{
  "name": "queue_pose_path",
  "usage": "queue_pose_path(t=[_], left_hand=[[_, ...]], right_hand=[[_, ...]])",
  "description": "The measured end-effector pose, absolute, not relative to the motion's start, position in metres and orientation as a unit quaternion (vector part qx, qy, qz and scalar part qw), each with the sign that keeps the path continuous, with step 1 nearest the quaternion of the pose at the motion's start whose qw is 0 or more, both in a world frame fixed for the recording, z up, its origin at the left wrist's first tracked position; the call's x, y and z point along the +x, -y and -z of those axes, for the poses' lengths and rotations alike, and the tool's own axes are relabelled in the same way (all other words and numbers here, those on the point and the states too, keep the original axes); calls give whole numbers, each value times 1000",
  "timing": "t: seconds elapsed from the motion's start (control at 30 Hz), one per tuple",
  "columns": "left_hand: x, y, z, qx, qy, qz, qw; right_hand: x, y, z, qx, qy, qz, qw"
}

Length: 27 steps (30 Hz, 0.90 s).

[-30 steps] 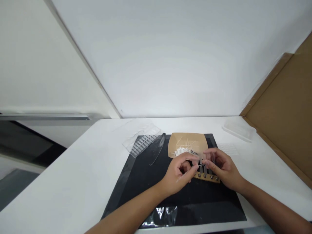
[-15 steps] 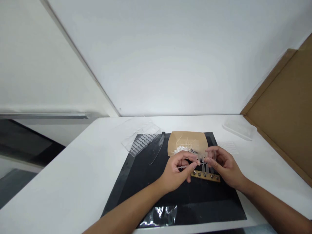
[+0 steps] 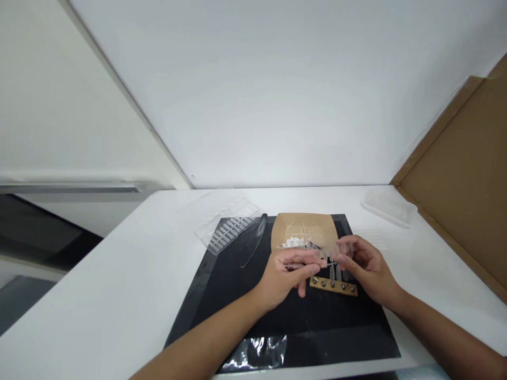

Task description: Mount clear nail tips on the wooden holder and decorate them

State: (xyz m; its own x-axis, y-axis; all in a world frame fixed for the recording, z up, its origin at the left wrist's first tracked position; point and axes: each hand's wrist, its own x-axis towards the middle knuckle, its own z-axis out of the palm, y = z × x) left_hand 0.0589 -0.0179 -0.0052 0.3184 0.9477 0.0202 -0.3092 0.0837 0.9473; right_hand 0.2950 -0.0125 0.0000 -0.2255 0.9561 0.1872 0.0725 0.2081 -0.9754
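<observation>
Between my two hands is a strip of clear false nail tips [image 3: 331, 256], its blade-like pieces joined along a thin stem. My left hand [image 3: 291, 273] pinches the stem's left end between thumb and fingers. My right hand [image 3: 362, 266] grips the right end, with clear tips showing above its fingers. Just below the strip, on the black mat [image 3: 285, 324], lies a narrow wooden bar [image 3: 334, 286] with several round metal studs. The fingers partly hide the strip.
A tan paper tray [image 3: 304, 227] with white bits and thin sticks lies behind my hands. To its left are a thin dark-handled tool [image 3: 257, 237] and clear sheets of nail tips [image 3: 232, 232]. A clear plastic lid [image 3: 388, 209] and a cardboard panel [image 3: 459, 174] stand right.
My left hand's fingers have straightened and slid slightly to the right along the strip. My right hand has hardly moved and keeps its hold.
</observation>
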Motion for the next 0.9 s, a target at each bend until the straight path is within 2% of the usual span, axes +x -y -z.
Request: queue_pose_path(t=[0.17,0.4,0.53,0.67,0.9], left_hand=[[58,17,0,493,-336,-470,651],[62,20,-6,511,-363,-472,620],[64,22,-4,527,-362,-469,609],[65,23,-3,523,-368,-470,609],[65,22,-1,513,-359,-468,624]], right_hand=[[296,12,-1,-427,671,-375,477],[295,14,-13,-391,805,-100,436],[289,19,-20,-382,828,13,411],[284,23,-26,-385,831,39,399],[290,19,-24,-356,850,-32,388]])
